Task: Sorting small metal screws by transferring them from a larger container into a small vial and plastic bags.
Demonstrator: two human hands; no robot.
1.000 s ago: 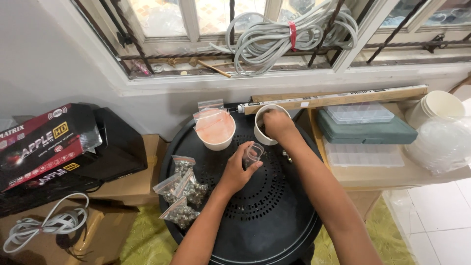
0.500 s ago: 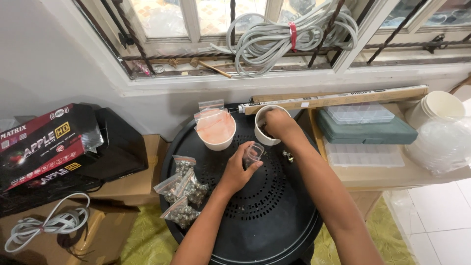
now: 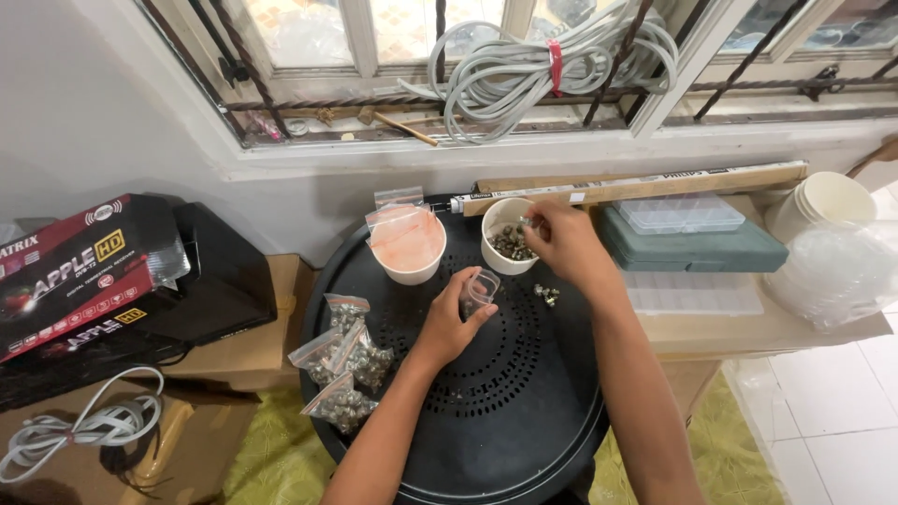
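Left hand [image 3: 447, 323] wrapped round small clear plastic bag [image 3: 479, 290], holding it mouth-up over round black perforated tabletop [image 3: 496, 421]. Right hand [image 3: 561, 245] over white cup [image 3: 510, 238] of small metal nuts – fingers [image 3: 533, 223] pinched narrow on a few of them at cup rim. Cup sits just beyond bag, near second cup [image 3: 409, 248] with pinkish bags on top. Few loose nuts [image 3: 546, 295] lie right of bag. Filled little bags [image 3: 341, 360] piled at tabletop's left edge – well apart from both hands.
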